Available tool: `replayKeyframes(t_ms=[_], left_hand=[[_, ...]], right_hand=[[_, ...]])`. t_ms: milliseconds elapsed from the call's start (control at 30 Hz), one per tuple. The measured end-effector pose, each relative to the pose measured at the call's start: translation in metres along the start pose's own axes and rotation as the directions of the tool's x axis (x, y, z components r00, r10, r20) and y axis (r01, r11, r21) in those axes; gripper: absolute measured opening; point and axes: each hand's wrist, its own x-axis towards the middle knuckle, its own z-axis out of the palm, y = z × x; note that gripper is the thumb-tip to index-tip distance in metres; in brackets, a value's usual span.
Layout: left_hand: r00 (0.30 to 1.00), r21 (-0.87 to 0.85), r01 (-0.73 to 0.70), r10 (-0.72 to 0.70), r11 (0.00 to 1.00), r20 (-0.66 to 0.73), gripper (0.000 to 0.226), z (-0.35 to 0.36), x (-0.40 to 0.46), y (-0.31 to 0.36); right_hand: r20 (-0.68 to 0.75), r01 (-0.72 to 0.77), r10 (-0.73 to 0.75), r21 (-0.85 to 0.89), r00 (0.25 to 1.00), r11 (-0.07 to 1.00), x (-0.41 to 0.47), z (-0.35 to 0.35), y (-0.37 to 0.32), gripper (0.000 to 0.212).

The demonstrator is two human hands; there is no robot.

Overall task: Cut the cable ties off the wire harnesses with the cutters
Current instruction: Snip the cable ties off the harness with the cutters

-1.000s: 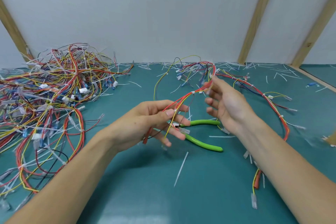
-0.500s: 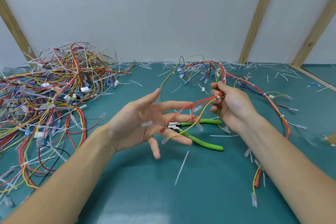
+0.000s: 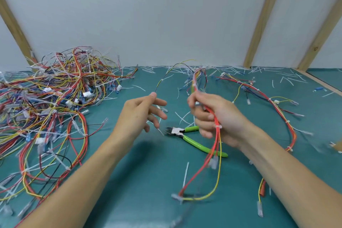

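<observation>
One harness [image 3: 215, 131] of red and yellow wires hangs from the right hand [image 3: 216, 116], which grips it above the bench [image 3: 148, 190]. Green cutters [image 3: 192, 139] lie below, untouched. The left hand [image 3: 142, 114] pinches a thin wire [image 3: 162, 77]. More harnesses [image 3: 51, 102] sit piled at left.

My right hand [image 3: 218, 118] has its grip round a wire harness [image 3: 215, 135] w/ red & yellow wires that hang down. My left hand [image 3: 142, 114] is just beside it, fingers loose; its thumb & 1st finger pinch a thin wire [image 3: 167, 76]. Green cutters [image 3: 192, 139] lie on the teal surface [image 3: 148, 190] btwn my hands. Big wire pile [image 3: 51, 102] on the left. Cut ties [image 3: 185, 174] lie all over.
</observation>
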Motion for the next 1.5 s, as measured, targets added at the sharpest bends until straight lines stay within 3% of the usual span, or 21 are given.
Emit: replayKeyframes(t_ms=[67,167,267,367,433,467,533,567,600,667,800,933,1000,1067,1200,1300,1400,1467,1500], left_hand=[[0.993,-0.092,0.118,-0.116,0.989,0.029,0.044,-0.001,0.003,0.000],[0.972,-0.191,0.224,-0.205,0.956,0.112,0.047,-0.003,0.006,-0.002],[0.949,-0.238,0.289,-0.244,0.927,0.202,0.047,-0.001,0.005,-0.003],[0.936,-0.274,0.331,-0.278,0.903,0.214,0.038,0.001,0.006,-0.005],[0.951,-0.282,0.265,-0.201,0.922,0.234,0.030,0.001,0.007,-0.007],[0.959,-0.285,0.212,-0.143,0.935,0.243,0.027,0.000,0.007,-0.008],[0.970,-0.280,0.110,-0.043,0.954,0.237,0.024,0.000,0.006,-0.007],[0.971,-0.269,0.066,0.001,0.961,0.239,0.024,0.001,0.004,-0.005],[0.966,-0.247,0.018,0.047,0.969,0.253,0.028,0.003,0.003,-0.004],[0.935,-0.163,-0.093,0.143,0.982,0.326,0.029,0.007,-0.003,-0.004],[0.855,-0.026,-0.178,0.168,0.984,0.491,0.027,0.017,-0.013,-0.005],[0.860,0.132,-0.297,0.205,0.946,0.467,0.028,0.018,-0.014,-0.007],[0.885,0.174,-0.384,0.308,0.907,0.350,0.018,0.021,-0.016,-0.007],[0.875,0.235,-0.484,0.464,0.843,0.138,0.017,0.021,-0.018,-0.005],[0.737,0.176,-0.585,0.610,0.791,-0.293,0.035,0.007,-0.016,0.005],[0.680,0.216,-0.572,0.605,0.791,-0.414,0.019,-0.001,-0.010,0.009],[0.807,0.133,-0.486,0.502,0.864,-0.310,0.029,0.002,-0.007,0.008],[0.900,0.058,-0.411,0.415,0.910,-0.131,0.034,0.009,-0.008,0.005],[0.922,0.041,-0.383,0.384,0.923,-0.048,0.035,0.014,-0.009,0.004]], right_hand=[[0.253,-0.045,0.066,-0.089,0.965,0.995,-0.006,0.004,0.002,0.030],[0.522,-0.126,0.246,-0.255,0.817,0.959,-0.014,0.006,0.002,0.031],[0.630,-0.097,0.383,-0.439,0.676,0.893,-0.017,0.008,0.002,0.029],[0.643,0.028,0.435,-0.579,0.630,0.815,-0.017,0.008,0.003,0.030],[0.586,0.036,0.413,-0.603,0.697,0.797,-0.014,0.007,0.004,0.040],[0.516,0.007,0.371,-0.592,0.772,0.806,-0.012,0.006,0.004,0.049],[0.231,-0.086,0.228,-0.498,0.946,0.863,-0.005,0.000,0.002,0.062],[0.042,-0.123,0.154,-0.415,0.987,0.901,-0.001,-0.005,0.000,0.066],[-0.124,-0.141,0.106,-0.322,0.987,0.936,0.002,-0.011,-0.001,0.068],[-0.286,-0.146,0.091,-0.176,0.954,0.973,0.008,-0.020,-0.003,0.070],[-0.310,-0.178,0.080,-0.303,0.947,0.936,0.008,-0.022,0.003,0.058],[-0.287,-0.124,0.003,-0.402,0.958,0.907,0.010,-0.019,0.009,0.038],[-0.296,-0.042,-0.064,-0.337,0.953,0.940,0.011,-0.017,0.010,0.024],[-0.329,0.048,-0.143,-0.280,0.933,0.959,0.011,-0.013,0.009,0.018],[-0.388,0.226,-0.317,-0.263,0.866,0.938,0.010,-0.008,0.005,0.022],[-0.342,0.307,-0.327,-0.113,0.881,0.945,0.008,-0.008,0.001,0.022],[-0.255,0.303,-0.314,-0.083,0.915,0.949,0.006,-0.005,-0.001,0.022],[-0.227,0.311,-0.394,-0.328,0.891,0.892,0.007,-0.001,0.003,0.022],[-0.195,0.320,-0.462,-0.496,0.865,0.807,0.008,0.002,0.006,0.022]])
